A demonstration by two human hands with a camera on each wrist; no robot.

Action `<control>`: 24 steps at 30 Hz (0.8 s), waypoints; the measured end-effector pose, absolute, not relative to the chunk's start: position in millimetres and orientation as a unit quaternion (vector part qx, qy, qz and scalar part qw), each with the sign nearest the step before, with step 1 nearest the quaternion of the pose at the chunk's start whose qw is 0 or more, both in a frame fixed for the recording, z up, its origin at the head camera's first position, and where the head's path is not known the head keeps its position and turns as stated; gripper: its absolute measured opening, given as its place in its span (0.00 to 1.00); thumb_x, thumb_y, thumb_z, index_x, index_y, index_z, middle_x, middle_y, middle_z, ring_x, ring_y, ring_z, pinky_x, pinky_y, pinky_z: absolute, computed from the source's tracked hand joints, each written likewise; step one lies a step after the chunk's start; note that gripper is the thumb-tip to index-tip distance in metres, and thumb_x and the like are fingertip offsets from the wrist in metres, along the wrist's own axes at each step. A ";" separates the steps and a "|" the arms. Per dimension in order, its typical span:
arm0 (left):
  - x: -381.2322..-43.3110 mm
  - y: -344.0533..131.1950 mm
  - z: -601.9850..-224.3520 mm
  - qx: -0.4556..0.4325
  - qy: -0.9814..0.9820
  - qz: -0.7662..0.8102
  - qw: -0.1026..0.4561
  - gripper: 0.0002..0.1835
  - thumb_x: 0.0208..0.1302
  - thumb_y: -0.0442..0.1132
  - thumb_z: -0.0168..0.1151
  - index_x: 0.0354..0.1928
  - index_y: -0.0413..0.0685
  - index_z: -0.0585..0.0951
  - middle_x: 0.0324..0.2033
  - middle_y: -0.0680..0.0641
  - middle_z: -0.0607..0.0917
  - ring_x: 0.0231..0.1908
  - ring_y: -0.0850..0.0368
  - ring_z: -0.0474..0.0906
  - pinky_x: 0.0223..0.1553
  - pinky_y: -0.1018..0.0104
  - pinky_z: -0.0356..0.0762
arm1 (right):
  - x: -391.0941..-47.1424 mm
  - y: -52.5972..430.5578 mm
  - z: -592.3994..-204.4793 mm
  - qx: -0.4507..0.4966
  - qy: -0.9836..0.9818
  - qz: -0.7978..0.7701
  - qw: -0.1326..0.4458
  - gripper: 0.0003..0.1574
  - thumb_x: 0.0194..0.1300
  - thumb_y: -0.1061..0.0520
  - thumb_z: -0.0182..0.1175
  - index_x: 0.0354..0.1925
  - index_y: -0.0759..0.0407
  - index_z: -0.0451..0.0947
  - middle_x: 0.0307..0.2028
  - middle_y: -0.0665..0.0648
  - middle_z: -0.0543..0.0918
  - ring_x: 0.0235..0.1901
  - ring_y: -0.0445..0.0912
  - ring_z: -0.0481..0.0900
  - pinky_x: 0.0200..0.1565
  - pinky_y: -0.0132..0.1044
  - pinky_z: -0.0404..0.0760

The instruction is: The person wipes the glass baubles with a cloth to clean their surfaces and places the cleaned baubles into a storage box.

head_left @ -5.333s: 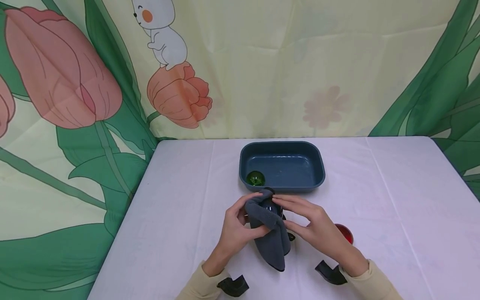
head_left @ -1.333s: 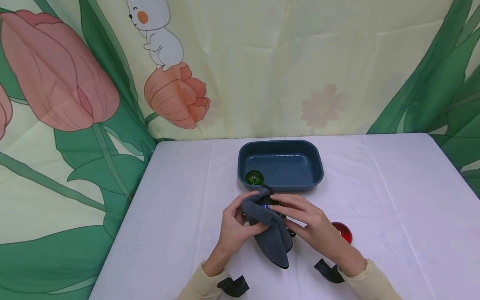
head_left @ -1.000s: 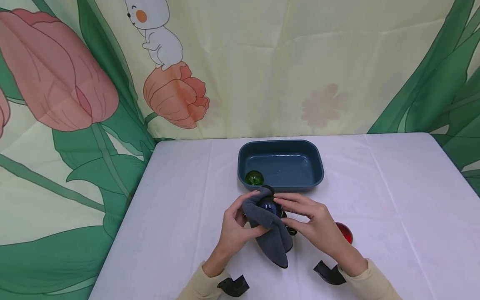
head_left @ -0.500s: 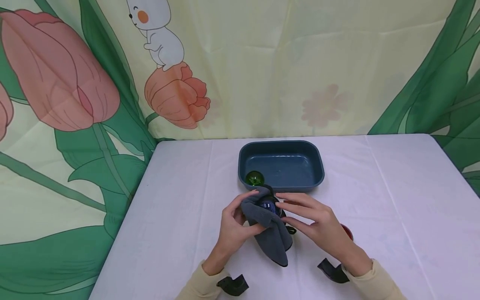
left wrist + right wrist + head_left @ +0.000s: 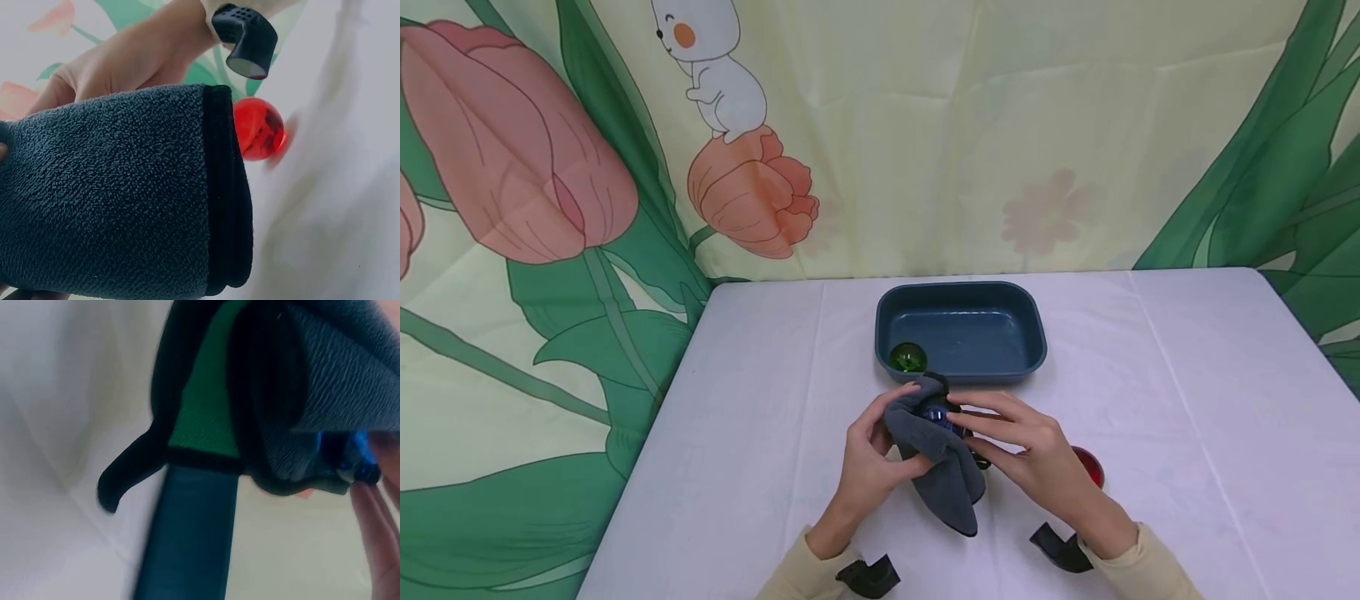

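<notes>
Right hand (image 5: 1030, 442) has eased in a touch compared with half a second ago: its fingertips sit lower over the blue ball (image 5: 936, 413), and more of the red ball (image 5: 1090, 467) shows past the wrist. Left hand (image 5: 872, 467) has a proper hold on the gray cloth (image 5: 942, 479), thumb on the near side, with the ball bundled in the fold; as for the right, the tips meet the ball's exposed side, but I can't tell if that's a real pinch or just a touch. That whole bundle is right in front of the tray (image 5: 977, 343), toward its left half, and I can't tell if the cloth touches the rim. So my worry is the ball squirting out: it looks slick, and if the left grip loosens or the right pushes too hard on one side, I'd expect it to pop loose and knock the tray or roll off. Red ball's loose on the table too, in front of the tray and off to its right, close under the right forearm, so a careless elbow swing could send it rolling. Green ball (image 5: 908, 357) looks safest, tucked in the tray's near left corner, unless something drops on it.
</notes>
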State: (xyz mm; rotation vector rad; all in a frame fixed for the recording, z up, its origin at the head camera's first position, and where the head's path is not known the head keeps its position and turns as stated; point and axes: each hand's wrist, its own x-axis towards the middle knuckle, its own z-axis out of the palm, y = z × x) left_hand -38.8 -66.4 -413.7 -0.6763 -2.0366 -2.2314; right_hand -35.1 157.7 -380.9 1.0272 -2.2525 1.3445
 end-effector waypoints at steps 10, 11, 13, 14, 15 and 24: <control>-37.1 -65.1 -412.6 -0.220 -0.661 -0.717 0.031 0.37 0.52 0.22 0.71 0.66 0.39 0.71 0.63 0.35 0.74 0.63 0.50 0.75 0.62 0.61 0.74 | -29.1 152.5 -380.6 0.249 -0.814 0.515 0.103 0.36 0.47 0.73 0.74 0.56 0.54 0.83 0.55 0.53 0.83 0.55 0.38 0.81 0.49 0.27 0.82; -37.5 -65.2 -412.6 -0.220 -0.661 -0.717 0.031 0.37 0.52 0.23 0.71 0.66 0.39 0.71 0.63 0.35 0.74 0.62 0.50 0.75 0.62 0.61 0.74 | -28.6 152.4 -380.5 0.245 -0.818 0.511 0.101 0.36 0.48 0.72 0.74 0.56 0.54 0.82 0.56 0.53 0.83 0.56 0.39 0.80 0.50 0.27 0.81; -38.8 -65.8 -412.5 -0.218 -0.659 -0.719 0.031 0.36 0.52 0.23 0.71 0.65 0.39 0.71 0.63 0.36 0.74 0.62 0.50 0.75 0.62 0.61 0.74 | -27.6 152.2 -379.4 0.247 -0.829 0.491 0.106 0.37 0.48 0.71 0.74 0.58 0.53 0.81 0.57 0.53 0.82 0.57 0.41 0.80 0.53 0.26 0.79; -39.6 -66.2 -412.4 -0.218 -0.658 -0.720 0.032 0.36 0.52 0.23 0.71 0.65 0.39 0.72 0.62 0.35 0.75 0.62 0.50 0.75 0.62 0.61 0.74 | -27.1 152.1 -378.5 0.253 -0.834 0.477 0.113 0.38 0.48 0.70 0.75 0.58 0.53 0.81 0.57 0.53 0.82 0.57 0.43 0.80 0.55 0.25 0.77; -40.4 -66.7 -412.2 -0.219 -0.656 -0.721 0.033 0.36 0.52 0.23 0.71 0.65 0.38 0.72 0.62 0.35 0.75 0.62 0.50 0.75 0.62 0.60 0.74 | -26.6 151.9 -377.3 0.260 -0.839 0.462 0.120 0.36 0.51 0.66 0.74 0.59 0.52 0.80 0.58 0.53 0.82 0.58 0.44 0.80 0.56 0.24 0.75; -43.6 -70.0 -411.7 -0.225 -0.649 -0.726 0.040 0.35 0.52 0.24 0.71 0.65 0.36 0.72 0.60 0.32 0.76 0.60 0.54 0.77 0.60 0.62 0.77 | -29.8 153.5 -375.3 0.363 -0.819 0.404 0.186 0.29 0.71 0.42 0.51 0.60 0.55 0.80 0.60 0.58 0.79 0.59 0.49 0.77 0.61 0.24 0.71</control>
